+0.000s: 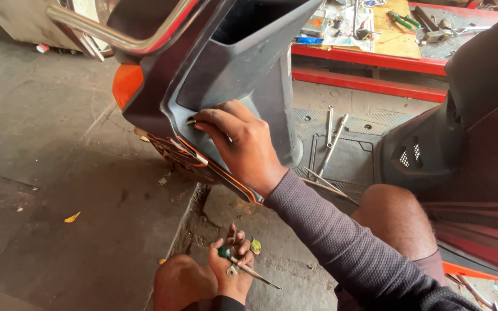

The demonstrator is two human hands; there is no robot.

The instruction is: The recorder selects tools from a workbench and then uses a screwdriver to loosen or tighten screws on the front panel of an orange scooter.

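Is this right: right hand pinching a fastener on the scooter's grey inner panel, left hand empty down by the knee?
Not quite. In the head view the left hand is not empty: it holds a green-handled screwdriver. The right hand does pinch a small fastener on the grey inner panel.

The grey plastic inner leg-shield panel [243,69] of the scooter stands upright and slightly tilted, with an open pocket at its top. A small metal fastener [191,121] sits at the panel's left edge, touched by fingertips. A screwdriver [243,268] with a dark green handle and slim metal shaft lies angled down to the right, gripped together with a small metal bracket [232,270].
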